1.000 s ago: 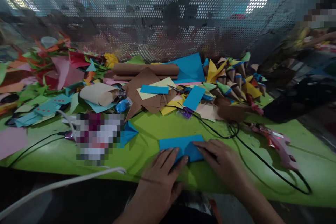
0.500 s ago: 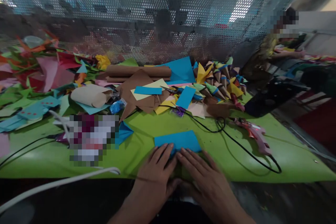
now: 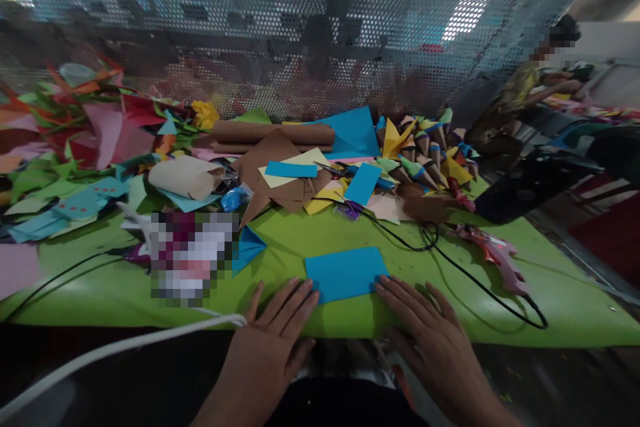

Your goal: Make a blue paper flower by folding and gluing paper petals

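Observation:
A folded blue paper rectangle [image 3: 347, 272] lies flat on the green table [image 3: 500, 320] near its front edge. My left hand [image 3: 273, 340] lies flat with its fingers spread, fingertips at the paper's lower left corner. My right hand [image 3: 430, 340] is also flat and open, fingertips touching the paper's lower right corner. Neither hand holds anything.
A pink glue gun [image 3: 493, 255] with a black cord [image 3: 465, 280] lies to the right. Heaps of coloured paper scraps, brown paper rolls [image 3: 273, 133] and paper cones [image 3: 433, 147] fill the back of the table. A white cable [image 3: 115, 350] runs front left. A person sits far right.
My two hands have drawn apart from the middle of the blue paper to its lower corners, uncovering it.

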Tool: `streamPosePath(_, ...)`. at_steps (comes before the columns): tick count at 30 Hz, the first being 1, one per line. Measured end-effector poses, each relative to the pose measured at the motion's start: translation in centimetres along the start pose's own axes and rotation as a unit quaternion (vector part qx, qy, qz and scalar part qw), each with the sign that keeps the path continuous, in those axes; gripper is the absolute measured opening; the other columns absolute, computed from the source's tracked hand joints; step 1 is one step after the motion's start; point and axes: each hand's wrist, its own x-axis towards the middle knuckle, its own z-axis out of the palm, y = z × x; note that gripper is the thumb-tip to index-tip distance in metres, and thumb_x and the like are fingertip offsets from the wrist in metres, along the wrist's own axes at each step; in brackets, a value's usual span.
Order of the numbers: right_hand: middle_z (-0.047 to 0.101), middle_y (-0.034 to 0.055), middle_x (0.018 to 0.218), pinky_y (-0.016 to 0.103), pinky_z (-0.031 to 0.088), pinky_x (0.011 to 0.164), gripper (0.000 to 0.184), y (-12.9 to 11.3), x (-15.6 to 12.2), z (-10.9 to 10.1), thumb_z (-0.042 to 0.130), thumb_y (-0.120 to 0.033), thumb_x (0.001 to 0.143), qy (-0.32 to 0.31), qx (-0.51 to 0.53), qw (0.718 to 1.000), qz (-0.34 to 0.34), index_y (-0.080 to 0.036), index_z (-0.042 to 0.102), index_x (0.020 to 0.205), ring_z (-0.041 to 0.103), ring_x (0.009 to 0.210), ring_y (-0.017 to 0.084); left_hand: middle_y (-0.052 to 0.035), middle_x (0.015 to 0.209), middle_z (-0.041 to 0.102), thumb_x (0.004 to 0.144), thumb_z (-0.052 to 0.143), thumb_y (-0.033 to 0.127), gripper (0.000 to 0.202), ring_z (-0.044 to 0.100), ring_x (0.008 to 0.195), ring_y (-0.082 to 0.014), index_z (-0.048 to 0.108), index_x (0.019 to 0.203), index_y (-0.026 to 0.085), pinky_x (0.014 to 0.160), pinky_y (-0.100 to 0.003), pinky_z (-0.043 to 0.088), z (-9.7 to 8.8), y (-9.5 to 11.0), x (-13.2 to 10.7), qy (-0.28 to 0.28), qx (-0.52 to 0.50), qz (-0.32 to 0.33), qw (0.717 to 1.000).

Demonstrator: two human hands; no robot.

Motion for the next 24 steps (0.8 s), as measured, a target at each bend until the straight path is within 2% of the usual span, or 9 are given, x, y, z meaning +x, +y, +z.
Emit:
streamPosePath(4, 0.068, 0.0065, 0.127, 0.047, 0.045, 0.088, 0.033, 0.2, 2.9, -1.0, 0.056, -0.025, 0.092, 0.010, 0.015, 1.000, 0.013, -0.026, 0.062, 0.125, 0.064, 0.110, 0.028, -0.0035, 0.142, 0.057, 0.094, 0.048, 0.019, 0.039, 0.054, 0.129, -0.0239, 0.053, 0.132, 0.023, 0.111, -0.053, 0.035, -0.4, 0.1, -0.5, 0.020, -0.068, -0.052, 0.996)
streamPosePath(6, 0.061, 0.0098, 0.136, 0.049, 0.045, 0.092, 0.041, 0.2, 5.2, -1.6, 0.058, -0.031, 0.092, -0.002, 0.026, 1.000, 0.006, -0.026, 0.058, 0.132, 0.059, 0.117, 0.031, -0.0063, 0.136, 0.062, 0.094, 0.047, 0.018, 0.032, 0.057, 0.125, -0.0249, 0.057, 0.123, 0.022, 0.109, -0.054, 0.039, -0.5, 0.4, -0.1, 0.049, -0.110, -0.088, 0.989)
streamPosePath(8, 0.055, 0.0093, 0.143, 0.050, 0.043, 0.098, 0.054, 0.4, 7.5, -1.8, 0.063, -0.034, 0.088, -0.031, 0.052, 0.998, -0.025, -0.028, 0.050, 0.140, 0.053, 0.125, 0.031, -0.0089, 0.132, 0.064, 0.093, 0.048, 0.019, 0.032, 0.059, 0.123, -0.0254, 0.055, 0.124, 0.020, 0.106, -0.052, 0.043, -0.5, 0.4, 0.5, 0.082, -0.143, -0.109, 0.980)
streamPosePath(12, 0.060, 0.0081, 0.136, 0.049, 0.042, 0.101, 0.065, 0.7, 10.3, -1.9, 0.070, -0.037, 0.081, -0.110, 0.105, 0.986, -0.072, -0.028, 0.048, 0.142, 0.054, 0.122, 0.029, -0.0111, 0.130, 0.064, 0.092, 0.051, 0.019, 0.042, 0.059, 0.122, -0.0252, 0.047, 0.133, 0.019, 0.102, -0.047, 0.048, -0.4, -0.2, 1.4, 0.112, -0.175, -0.122, 0.971)
streamPosePath(15, 0.062, 0.0108, 0.129, 0.050, 0.044, 0.097, 0.066, 0.5, 10.8, -2.3, 0.073, -0.032, 0.078, -0.114, 0.107, 0.986, -0.057, -0.024, 0.050, 0.140, 0.056, 0.116, 0.031, -0.0115, 0.130, 0.063, 0.090, 0.053, 0.021, 0.051, 0.059, 0.121, -0.0261, 0.041, 0.140, 0.020, 0.099, -0.047, 0.050, -0.2, -0.9, 1.9, 0.100, -0.186, -0.128, 0.969)
streamPosePath(19, 0.064, 0.0102, 0.119, 0.050, 0.046, 0.093, 0.053, -0.3, 10.7, -3.1, 0.073, -0.017, 0.076, -0.087, 0.103, 0.989, -0.064, -0.023, 0.059, 0.127, 0.057, 0.109, 0.031, -0.0124, 0.131, 0.063, 0.087, 0.058, 0.023, 0.059, 0.060, 0.119, -0.0281, 0.040, 0.142, 0.020, 0.098, -0.049, 0.050, 0.1, -1.3, 2.7, 0.064, -0.192, -0.141, 0.969)
streamPosePath(21, 0.063, 0.0104, 0.122, 0.051, 0.045, 0.095, 0.048, -0.6, 10.5, -3.2, 0.070, -0.013, 0.077, -0.060, 0.098, 0.991, -0.074, -0.023, 0.060, 0.123, 0.056, 0.112, 0.031, -0.0130, 0.132, 0.063, 0.084, 0.062, 0.022, 0.061, 0.059, 0.120, -0.0293, 0.041, 0.142, 0.019, 0.098, -0.050, 0.049, 0.2, -1.4, 3.0, 0.053, -0.193, -0.148, 0.968)
streamPosePath(24, 0.059, 0.0109, 0.133, 0.053, 0.041, 0.099, 0.050, -0.6, 10.3, -3.0, 0.066, -0.012, 0.081, -0.034, 0.096, 0.991, -0.090, -0.023, 0.055, 0.128, 0.053, 0.119, 0.031, -0.0120, 0.129, 0.065, 0.083, 0.063, 0.021, 0.061, 0.060, 0.117, -0.0288, 0.044, 0.141, 0.019, 0.097, -0.049, 0.049, 0.0, -1.3, 3.4, 0.057, -0.215, -0.153, 0.963)
